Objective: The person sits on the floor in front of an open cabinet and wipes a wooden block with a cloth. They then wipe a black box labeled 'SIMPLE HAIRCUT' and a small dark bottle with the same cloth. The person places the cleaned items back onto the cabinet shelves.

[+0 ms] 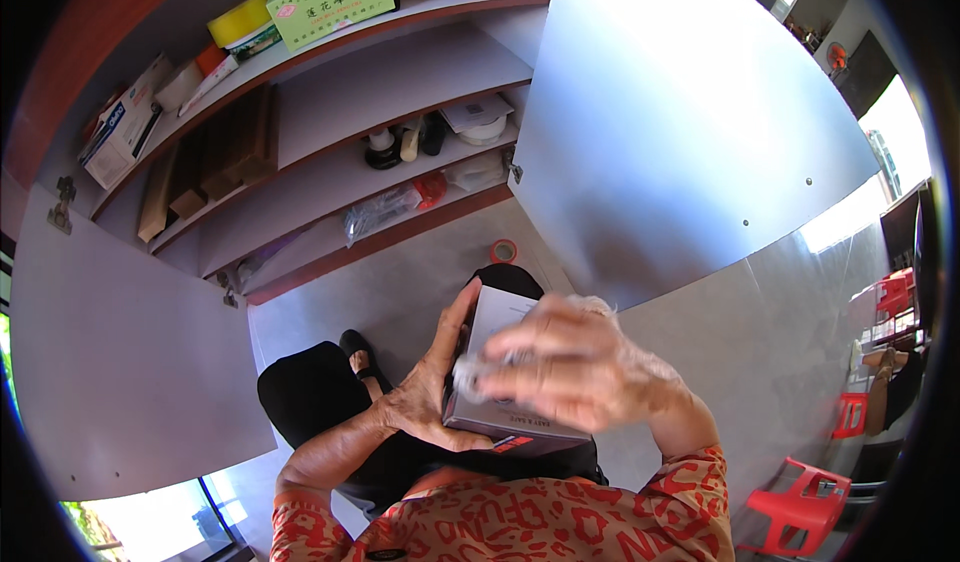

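A cardboard box [517, 423] with printed sides rests at my lap, tilted between my knees. My left hand [439, 378] grips its left side, thumb along the near edge and fingers along the far part. Over the top face is my right hand [562, 367], blurred, its fingers pinching a crumpled whitish cloth or tissue [470, 378] against or just above the box. The blur hides whether the cloth touches the surface. Part of the box's right side is covered by the right hand.
An open cabinet [405, 149] stands ahead, its doors [142, 352] swung to both sides. Its shelves hold a green tea box [334, 3], yellow tape roll [241, 18], wooden blocks [225, 157] and plastic bags [382, 209]. A red tape roll [503, 251] lies on the floor; red stools [802, 506] and a seated person [896, 389] are at right.
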`<state>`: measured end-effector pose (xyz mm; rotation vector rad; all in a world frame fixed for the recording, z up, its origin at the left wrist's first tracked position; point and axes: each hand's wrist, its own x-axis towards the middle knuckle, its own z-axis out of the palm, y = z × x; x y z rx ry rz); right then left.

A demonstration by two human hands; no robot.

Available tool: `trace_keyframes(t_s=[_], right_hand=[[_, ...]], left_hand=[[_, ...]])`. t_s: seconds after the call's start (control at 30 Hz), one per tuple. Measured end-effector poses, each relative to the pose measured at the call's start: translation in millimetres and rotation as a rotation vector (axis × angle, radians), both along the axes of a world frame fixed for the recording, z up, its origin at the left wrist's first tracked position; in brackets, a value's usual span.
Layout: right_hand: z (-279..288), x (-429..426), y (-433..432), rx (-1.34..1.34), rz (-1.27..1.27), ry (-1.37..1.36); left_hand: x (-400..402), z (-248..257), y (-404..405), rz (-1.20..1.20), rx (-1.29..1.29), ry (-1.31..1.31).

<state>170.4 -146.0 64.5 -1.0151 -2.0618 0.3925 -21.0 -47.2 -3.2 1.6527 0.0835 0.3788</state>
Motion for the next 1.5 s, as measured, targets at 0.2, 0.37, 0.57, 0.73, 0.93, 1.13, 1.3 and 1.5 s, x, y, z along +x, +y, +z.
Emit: trace_keyframes(t_s=[0.2, 0.37, 0.57, 0.73, 0.93, 1.13, 1.3, 1.5], right_hand=[[-2, -29, 11, 0.073, 0.081, 0.060], [-19, -4, 41, -0.027, -0.265, -0.022], [-27, 25, 42, -0.463, -0.523, -0.036], [-8, 7, 25, 0.160, -0.550, 0.131], [9, -48, -6, 0.238, -0.150, -0.008], [-23, -6, 18, 0.006, -0.330, -0.063], [-27, 24, 19, -0.287, -0.571, 0.095], [-25, 1, 10, 0.224, -0.477, -0.163]], left_hand=[[-1, -20, -8, -0.045, -0.056, 0.051], [-3, -10, -8, -0.013, 0.039, -0.009], [2, -12, -5, -0.002, 0.104, -0.022], [3, -12, -3, 0.012, 0.038, -0.018], [0, -4, -6, 0.072, -0.202, 0.142], [-5, -18, 0, -0.039, 0.115, 0.015], [2, -13, -1, 0.010, -0.003, -0.003], [1, -14, 0, -0.011, 0.059, 0.029]])
